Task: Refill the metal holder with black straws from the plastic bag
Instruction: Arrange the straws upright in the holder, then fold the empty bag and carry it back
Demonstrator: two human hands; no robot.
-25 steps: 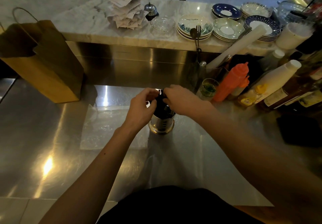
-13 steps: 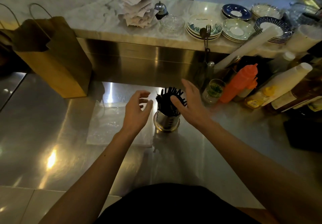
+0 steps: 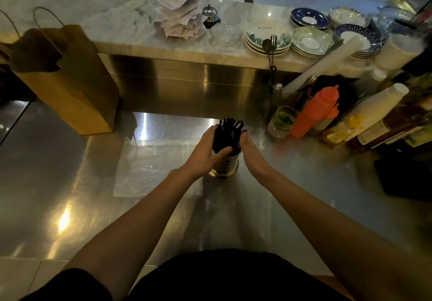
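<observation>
Landmark: the metal holder [image 3: 224, 165] stands upright on the steel counter [image 3: 70, 183], and every place below is given from it.
Straws: the black straws [image 3: 228, 134] stand inside the holder, a full bunch that fans out a little above its rim.
Plastic bag: the plastic bag [image 3: 154, 167] lies flat on the counter, just to the left of the holder; it looks empty, though in the dim light I cannot be sure.
Left hand: the left hand [image 3: 207, 151] is curved around the left side of the bunch, thumb across the front just above the rim, fingers half closed and touching the straws.
Right hand: the right hand [image 3: 251, 153] is flat and nearly open, its palm pressed against the right side of the bunch; it does not grip anything.
Step in hand: I judge that the refill is almost finished and the hands are gathering the bunch so that it sits straight.
How to do it well: press from both sides with equal, gentle force, so the light holder does not tip or slide; let the straws drop to the bottom, then release both hands together.
Risk: the green glass [image 3: 280, 123] and the orange bottle [image 3: 315, 111] are near, to the right and behind the holder, so the right elbow should stay low and quiet.
</observation>
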